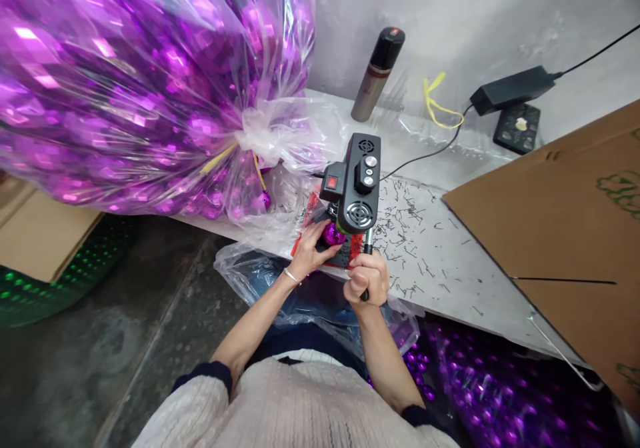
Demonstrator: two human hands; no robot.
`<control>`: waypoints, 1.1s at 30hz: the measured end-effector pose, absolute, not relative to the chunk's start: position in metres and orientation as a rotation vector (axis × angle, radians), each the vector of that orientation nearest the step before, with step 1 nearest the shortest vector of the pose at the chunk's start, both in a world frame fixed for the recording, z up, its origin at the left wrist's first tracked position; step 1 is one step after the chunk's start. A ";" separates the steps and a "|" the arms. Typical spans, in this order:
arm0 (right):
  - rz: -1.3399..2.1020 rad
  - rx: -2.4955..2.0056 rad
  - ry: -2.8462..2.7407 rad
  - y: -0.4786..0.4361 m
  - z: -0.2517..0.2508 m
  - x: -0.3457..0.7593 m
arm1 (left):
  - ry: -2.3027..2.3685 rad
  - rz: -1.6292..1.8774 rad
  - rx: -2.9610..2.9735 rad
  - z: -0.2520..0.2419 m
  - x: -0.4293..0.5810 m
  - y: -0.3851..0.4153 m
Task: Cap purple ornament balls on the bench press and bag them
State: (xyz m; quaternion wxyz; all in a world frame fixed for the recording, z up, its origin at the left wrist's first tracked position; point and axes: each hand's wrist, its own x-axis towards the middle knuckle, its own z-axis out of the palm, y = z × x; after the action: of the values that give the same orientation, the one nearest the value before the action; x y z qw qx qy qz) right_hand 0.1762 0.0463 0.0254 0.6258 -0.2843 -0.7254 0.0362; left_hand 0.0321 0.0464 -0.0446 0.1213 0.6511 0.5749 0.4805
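My left hand [311,251] holds a shiny purple ball [333,234] between thumb and fingers, under the lower end of a small black machine [361,181]. The fist of my right hand [369,279] is closed round the black lever handle [367,281] at the machine's right side. A red switch [331,182] shows on the machine's left. Beneath the machine lies a dark base with red patches [355,245], partly hidden by my hands. Where the ball meets the machine is hidden.
A tied clear bag of purple ornaments [165,95] fills the upper left. Small dark bits lie on the white table [450,268]. Behind stand a dark bottle [377,75] and a power adapter [515,89]. A cardboard box [565,215] is right; purple balls [500,388] lie below.
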 end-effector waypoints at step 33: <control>0.113 -0.731 -1.672 0.045 0.068 0.179 | 1.568 1.362 2.112 -0.046 0.027 0.004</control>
State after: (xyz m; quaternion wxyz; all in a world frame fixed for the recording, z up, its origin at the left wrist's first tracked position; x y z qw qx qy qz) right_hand 0.1793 0.0449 0.0680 0.6106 -0.3166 -0.7242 0.0491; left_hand 0.0271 0.0042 -0.0464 0.0896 0.7101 0.5272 0.4581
